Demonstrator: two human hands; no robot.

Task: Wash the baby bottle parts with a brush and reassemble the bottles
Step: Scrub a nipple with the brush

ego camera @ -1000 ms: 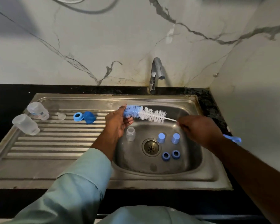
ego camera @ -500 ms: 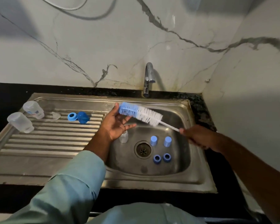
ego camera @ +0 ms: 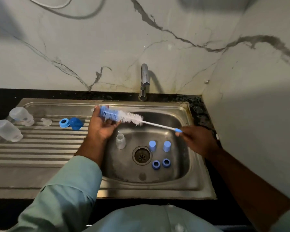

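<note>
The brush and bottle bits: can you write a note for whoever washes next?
Right hand grips the brush by its handle; left hand lies open under the blue bristles.
In the basin: one clear bottle, two blue caps, two blue rings.
On the drainboard: two clear bottles, a teat, a ring, a blue cap.
Tap shows no water. Nothing is reassembled yet; can't tell which parts are scrubbed.

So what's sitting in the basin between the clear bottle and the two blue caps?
In the head view, only the drain lies between the clear bottle and the blue caps; otherwise bare steel.
</note>
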